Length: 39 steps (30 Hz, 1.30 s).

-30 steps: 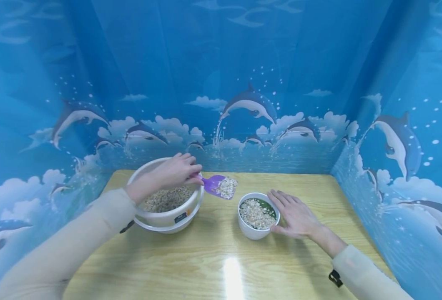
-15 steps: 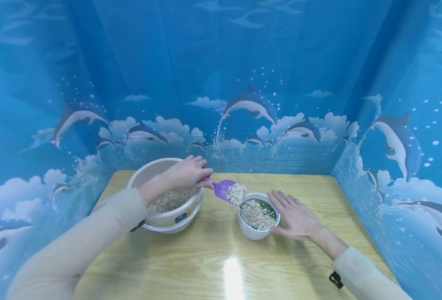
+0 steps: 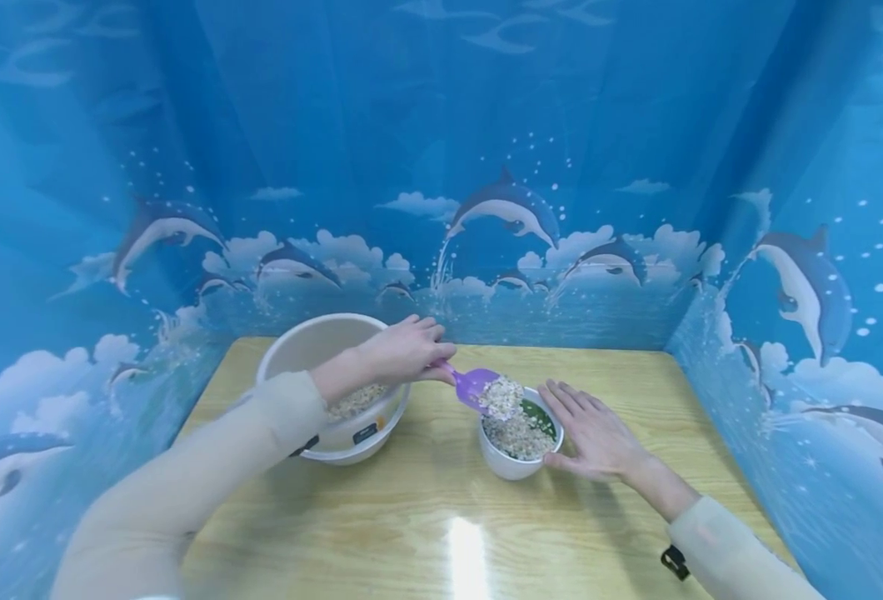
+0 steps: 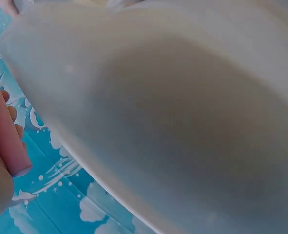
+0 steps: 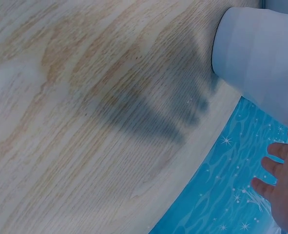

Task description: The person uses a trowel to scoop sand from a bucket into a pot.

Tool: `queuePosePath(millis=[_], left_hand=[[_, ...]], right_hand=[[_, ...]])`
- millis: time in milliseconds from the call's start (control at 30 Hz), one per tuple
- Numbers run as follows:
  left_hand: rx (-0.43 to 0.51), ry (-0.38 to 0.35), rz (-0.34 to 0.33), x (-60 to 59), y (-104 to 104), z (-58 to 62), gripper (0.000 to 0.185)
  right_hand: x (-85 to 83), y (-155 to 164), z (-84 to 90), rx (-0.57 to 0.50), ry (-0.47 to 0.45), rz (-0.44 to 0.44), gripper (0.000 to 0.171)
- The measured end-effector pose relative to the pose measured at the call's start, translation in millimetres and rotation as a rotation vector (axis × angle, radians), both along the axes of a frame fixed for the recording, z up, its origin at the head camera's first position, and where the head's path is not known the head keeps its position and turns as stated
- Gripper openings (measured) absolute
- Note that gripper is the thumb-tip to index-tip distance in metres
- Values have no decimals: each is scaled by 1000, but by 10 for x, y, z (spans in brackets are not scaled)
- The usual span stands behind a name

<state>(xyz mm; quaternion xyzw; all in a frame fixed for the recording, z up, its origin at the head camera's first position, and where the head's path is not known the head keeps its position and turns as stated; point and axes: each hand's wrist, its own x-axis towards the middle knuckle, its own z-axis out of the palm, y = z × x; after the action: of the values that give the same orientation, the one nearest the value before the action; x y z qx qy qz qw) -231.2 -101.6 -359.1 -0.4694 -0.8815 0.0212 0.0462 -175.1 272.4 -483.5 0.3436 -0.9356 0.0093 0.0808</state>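
Large bowl (image 3: 321, 367): pale plastic, at about 9 o'clock on the bench (image 3: 441, 533), with a low layer of grain visible inside under the forearm. In the left wrist view its wall (image 4: 182, 122) fills nearly the whole picture.

Left hand (image 3: 409, 352): reaches across the large bowl's rim toward 3 o'clock. Its fingers are curled round the handle of the purple scoop (image 3: 475, 386), so it grips the scoop. In the left wrist view the handle end (image 4: 9, 141) shows at the left edge, against the fingers.

Purple scoop: tilted down toward the small bowl, its handle in the fingers at its 9 o'clock end and its blade at the 3 o'clock end. The blade carries a heap of grain (image 3: 503, 397) and sits over the near-left rim of the small bowl.

Small bowl (image 3: 516, 462): white, near the bench's centre, just to the 3 o'clock side of the large bowl but apart from it. It holds grain, with a dark green patch of the inside showing at the far right. In the right wrist view its outer wall (image 5: 260, 53) stands on the wood grain.

Right hand (image 3: 595, 432): lies at the 3 o'clock side of the small bowl, fingers straight and spread, held loose rather than curled, the thumb and forefinger against the bowl's wall. It grips nothing. In the right wrist view the fingers (image 5: 275, 170) show at the lower right edge.
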Motion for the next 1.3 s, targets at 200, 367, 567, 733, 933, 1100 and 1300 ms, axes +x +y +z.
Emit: queuePosePath(millis=[200, 367, 567, 733, 933, 1100, 1300], left_hand=[[-19, 26, -19, -29, 58, -49, 40], [-44, 19, -17, -41, 106, -96, 42], [-51, 20, -48, -30, 165, -98, 42], [-77, 42, -58, -52, 197, -93, 44], [-134, 30, -59, -89, 261, -59, 48], [-200, 9, -53, -122, 354, -27, 52], [-256, 29, -72, -186, 466, -45, 55]], right_hand=[[-14, 10, -15, 3, 12, 7, 111], [-19, 1, -37, 0, 15, 10, 110], [-13, -31, -44, 9, 7, 6, 109], [0, -38, -36, 7, -3, 2, 109], [12, -30, -31, 0, -27, -5, 108], [2, -20, -18, -4, -26, 3, 108], [-4, 10, -15, -9, -19, 4, 109]])
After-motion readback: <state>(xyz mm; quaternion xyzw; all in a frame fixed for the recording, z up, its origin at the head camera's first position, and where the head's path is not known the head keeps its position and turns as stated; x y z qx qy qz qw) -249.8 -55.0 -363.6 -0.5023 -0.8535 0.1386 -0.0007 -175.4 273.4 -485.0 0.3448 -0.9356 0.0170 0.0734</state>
